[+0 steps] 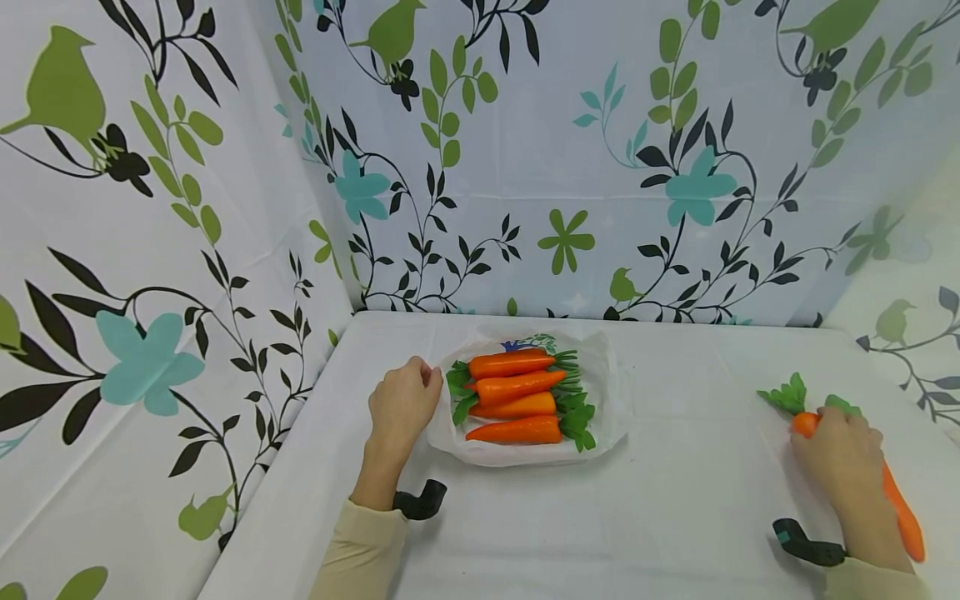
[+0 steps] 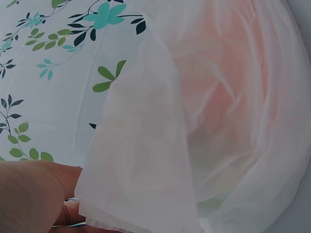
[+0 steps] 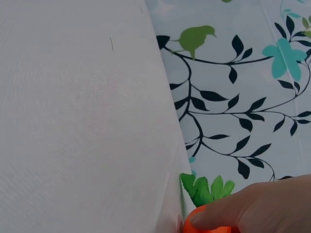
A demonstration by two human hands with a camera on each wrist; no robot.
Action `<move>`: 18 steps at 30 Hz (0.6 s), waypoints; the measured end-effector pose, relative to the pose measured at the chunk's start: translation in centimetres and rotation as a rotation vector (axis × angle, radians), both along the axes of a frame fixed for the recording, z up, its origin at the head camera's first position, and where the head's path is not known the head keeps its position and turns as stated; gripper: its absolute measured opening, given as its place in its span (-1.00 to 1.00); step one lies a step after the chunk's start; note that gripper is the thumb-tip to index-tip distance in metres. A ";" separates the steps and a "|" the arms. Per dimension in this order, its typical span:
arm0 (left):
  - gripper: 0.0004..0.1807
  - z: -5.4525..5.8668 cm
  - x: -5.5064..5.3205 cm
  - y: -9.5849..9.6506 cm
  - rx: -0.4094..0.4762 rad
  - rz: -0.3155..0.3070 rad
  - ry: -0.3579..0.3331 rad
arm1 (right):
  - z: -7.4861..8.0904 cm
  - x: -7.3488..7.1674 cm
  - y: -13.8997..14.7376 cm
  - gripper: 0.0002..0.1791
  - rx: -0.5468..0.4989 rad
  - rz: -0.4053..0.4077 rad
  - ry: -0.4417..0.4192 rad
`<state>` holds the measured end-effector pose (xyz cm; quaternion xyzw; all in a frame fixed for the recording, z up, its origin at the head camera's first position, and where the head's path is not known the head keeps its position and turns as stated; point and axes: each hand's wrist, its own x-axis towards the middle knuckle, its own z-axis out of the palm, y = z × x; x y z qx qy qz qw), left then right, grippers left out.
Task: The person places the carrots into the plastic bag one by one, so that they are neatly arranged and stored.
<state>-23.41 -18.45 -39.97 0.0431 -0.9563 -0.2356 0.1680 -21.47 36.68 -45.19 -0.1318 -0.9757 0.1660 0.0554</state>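
In the head view, a thin white plastic bag [image 1: 480, 454] lies on the table under several orange carrots [image 1: 517, 387] with green leaves. My left hand [image 1: 405, 400] is at the bag's left edge. Its fingers pinch the bag's thin film [image 2: 141, 160] in the left wrist view. Far to the right, my right hand [image 1: 840, 458] grips a carrot [image 1: 806, 424] near its leafy top. An orange length [image 1: 906, 521] shows beyond that hand; whether it belongs to the same carrot is hidden. The right wrist view has the thumb on the carrot's orange top [image 3: 209, 222].
A white cloth covers the table [image 1: 690, 475]. Behind and to the left hangs a curtain [image 1: 487, 183] printed with birds, leaves and flowers. Black straps [image 1: 422, 500] sit at both wrists.
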 end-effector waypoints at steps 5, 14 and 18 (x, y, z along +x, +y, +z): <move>-0.72 0.0 0.0 -0.1 0.003 0.004 0.002 | -0.1 -0.2 -0.1 -0.40 -0.003 -0.004 -0.022; -0.72 0.1 0.1 0.0 0.008 0.003 -0.010 | -0.3 -0.3 -0.1 -0.40 -0.006 0.002 -0.017; -0.72 0.2 0.1 0.0 0.009 0.005 -0.012 | -0.2 -0.4 -0.2 -0.38 -0.004 0.011 -0.017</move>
